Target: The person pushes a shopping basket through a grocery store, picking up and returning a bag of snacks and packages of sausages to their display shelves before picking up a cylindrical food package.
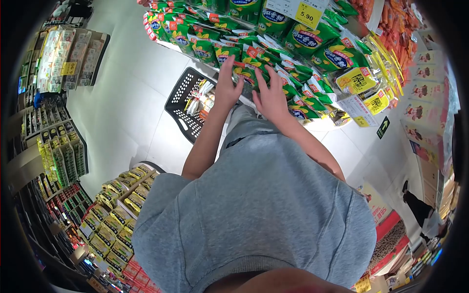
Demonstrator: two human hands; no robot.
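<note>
Green snack packets [202,50] with red and yellow print stand packed in rows on a display in front of me. My left hand [227,88] is at the front row, fingers stretched forward and thumb apart, touching the packets. Beside it, my right hand [271,97] lies against the same row with its fingers spread. One green packet [245,72] shows between the two hands. Neither hand is visibly wrapped round a packet, though some fingertips are partly lost among them.
A black shopping basket [180,117] with packaged goods inside is on the floor, left of my legs. Yellow packets [355,80] and orange-red packets [391,19] adjoin the green ones. Price signs [305,17] stand above. Behind me is a stand of yellow packs [110,224]; another person [420,210] is at right.
</note>
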